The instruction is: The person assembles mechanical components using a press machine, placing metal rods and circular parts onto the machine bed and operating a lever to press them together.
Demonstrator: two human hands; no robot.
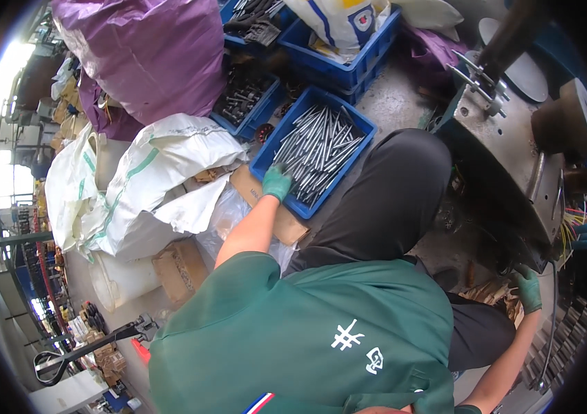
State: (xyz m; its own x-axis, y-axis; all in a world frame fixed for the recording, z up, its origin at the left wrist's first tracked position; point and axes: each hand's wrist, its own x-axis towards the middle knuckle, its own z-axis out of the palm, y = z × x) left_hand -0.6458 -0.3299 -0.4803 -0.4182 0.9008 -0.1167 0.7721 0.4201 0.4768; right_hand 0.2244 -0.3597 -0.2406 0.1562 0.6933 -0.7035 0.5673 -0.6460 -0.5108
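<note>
A blue plastic bin point(366, 123) holds a heap of thin metal rods point(321, 148). My left hand point(277, 183), in a green glove, reaches over the bin's near left edge and touches the rods there. Its fingertips are partly lost among the rods, so their grip is unclear. Far to the right, my gloved right hand point(528, 288) is beside the lower edge of a heavy metal machine point(493, 152). The fingers of that hand look stretched out and apart, and I see nothing in them.
Cardboard point(286, 224) lies against the bin's near side. White woven sacks point(162, 159) and a large purple sack point(148, 55) crowd the left. Behind are a bin of dark bolts point(242, 96) and a blue crate point(349, 72) with a bag. My bent knee point(404, 172) is between bin and machine.
</note>
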